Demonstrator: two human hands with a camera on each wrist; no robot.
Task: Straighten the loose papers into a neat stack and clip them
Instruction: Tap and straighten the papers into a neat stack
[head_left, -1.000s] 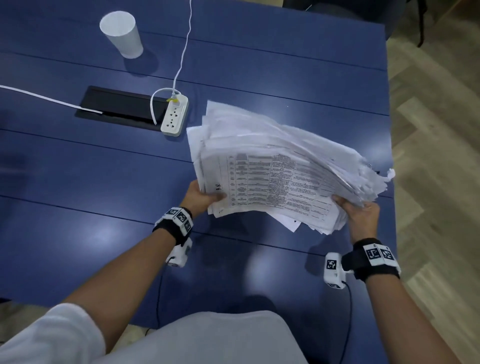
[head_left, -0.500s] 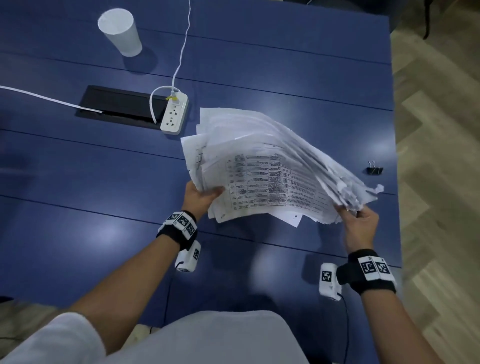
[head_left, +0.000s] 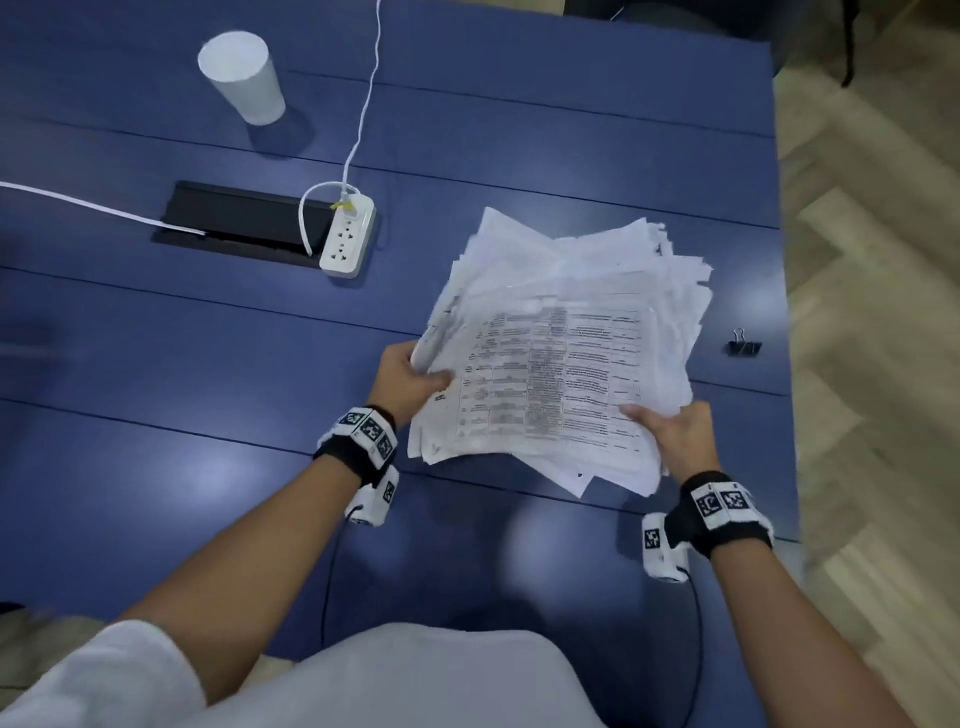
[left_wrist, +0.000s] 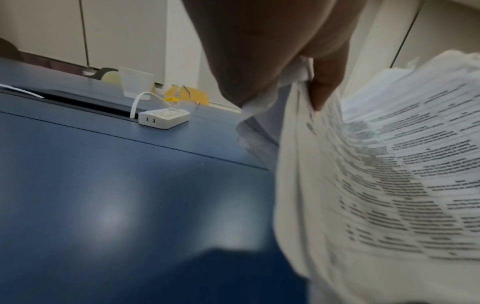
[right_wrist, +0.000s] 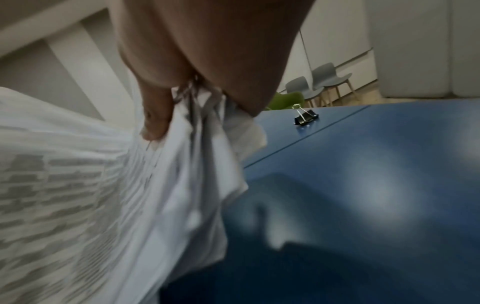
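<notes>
Paper stack (head_left: 561, 364) between both hands

Head view high above table (head_left: 156, 364), wrist views low, close (both sharing papers (left_wrist: 389, 174))

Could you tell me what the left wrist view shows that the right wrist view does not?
Only the left wrist view shows the white power strip, the paper cup behind it, and the left hand with its thumb on the printed top sheet. Only the right wrist view shows the black binder clip, grey chairs and the right hand. Both show the papers and the blue table.
</notes>
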